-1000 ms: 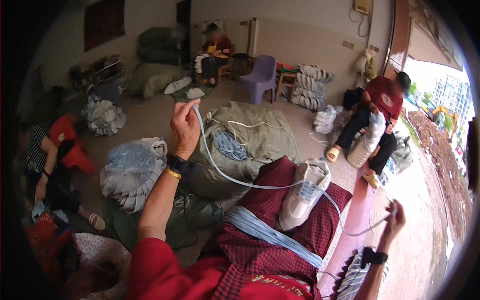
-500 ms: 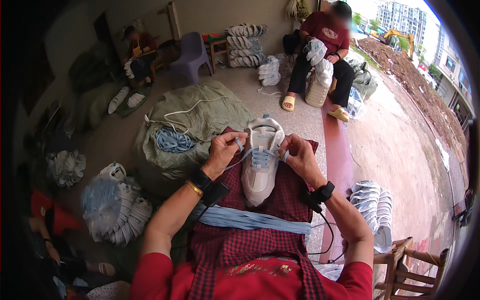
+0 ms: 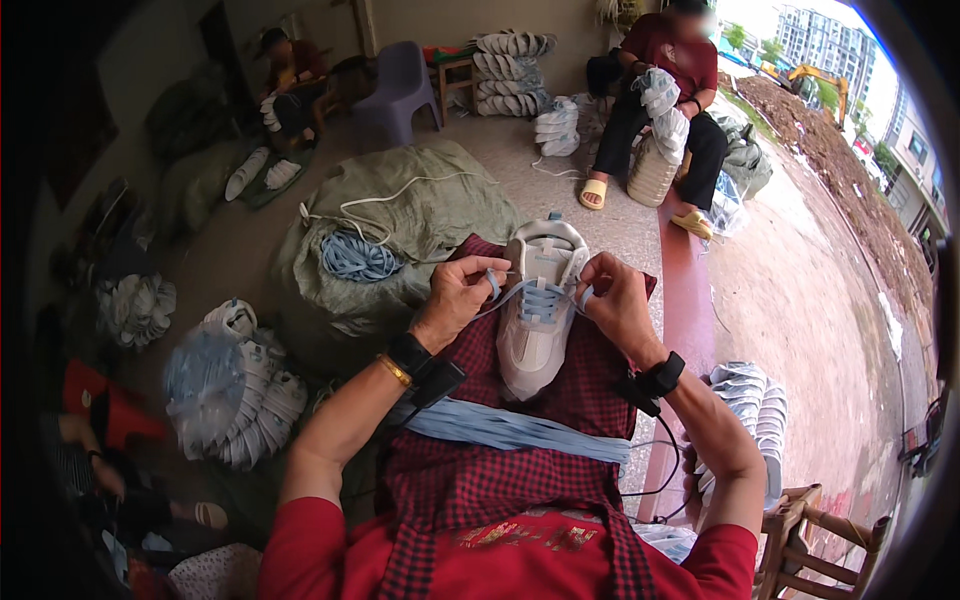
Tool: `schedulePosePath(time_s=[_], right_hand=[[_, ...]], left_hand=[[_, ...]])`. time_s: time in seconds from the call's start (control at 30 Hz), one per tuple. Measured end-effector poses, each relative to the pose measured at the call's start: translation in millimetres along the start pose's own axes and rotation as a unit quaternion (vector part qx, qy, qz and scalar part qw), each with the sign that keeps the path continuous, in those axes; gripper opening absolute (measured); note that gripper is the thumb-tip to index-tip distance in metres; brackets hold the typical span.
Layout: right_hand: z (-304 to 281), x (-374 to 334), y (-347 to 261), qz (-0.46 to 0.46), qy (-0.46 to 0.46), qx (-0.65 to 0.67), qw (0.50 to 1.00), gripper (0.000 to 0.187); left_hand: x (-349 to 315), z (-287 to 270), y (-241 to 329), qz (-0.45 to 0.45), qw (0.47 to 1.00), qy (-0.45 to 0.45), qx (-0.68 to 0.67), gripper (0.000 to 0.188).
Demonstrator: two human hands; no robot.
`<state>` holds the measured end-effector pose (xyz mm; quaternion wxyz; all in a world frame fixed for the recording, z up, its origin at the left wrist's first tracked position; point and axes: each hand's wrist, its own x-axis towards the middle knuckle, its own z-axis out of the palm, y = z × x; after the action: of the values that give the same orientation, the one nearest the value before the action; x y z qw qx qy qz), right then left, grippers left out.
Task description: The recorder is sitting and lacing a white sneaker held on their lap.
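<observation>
Item, left hand (image 3: 452,302): thumb and forefinger pinched together on a blue lace (image 3: 541,302), a loop of it showing at the finger; the other fingers curled in. Item, right hand (image 3: 618,305): likewise pinched on the lace, on the opposite side. I count the hands as apart from each other, the shoe between them; whether fingertips touch its upper I cannot tell from here.

Item, one white shoe (image 3: 527,350): sole down on the wearer's lap, over a red-and-black checked apron (image 3: 470,490), toe toward the wearer, lace crossed in rows over the tongue.

Item, a bundle of pale-blue laces (image 3: 515,430): lying across the apron, below the toe.

Markings: a small blue mark inside the shoe opening, too small for me to read; gold lettering on the wearer's red shirt (image 3: 525,560), partly covered; a round pale emblem on the seated co-worker's dark-red shirt (image 3: 690,60), its detail unreadable at my distance.
</observation>
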<state>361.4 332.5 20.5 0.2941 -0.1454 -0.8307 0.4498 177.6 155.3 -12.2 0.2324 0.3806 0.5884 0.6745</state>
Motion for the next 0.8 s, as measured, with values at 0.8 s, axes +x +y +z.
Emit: schedulePosePath(time_s=[0.8], right_hand=[[3.2,12.1,2.8,0.062,-0.086,0.204,0.973,0.017]], left_hand=[[4.9,20.5,1.1,0.143,0.981,0.05,0.119,0.009]])
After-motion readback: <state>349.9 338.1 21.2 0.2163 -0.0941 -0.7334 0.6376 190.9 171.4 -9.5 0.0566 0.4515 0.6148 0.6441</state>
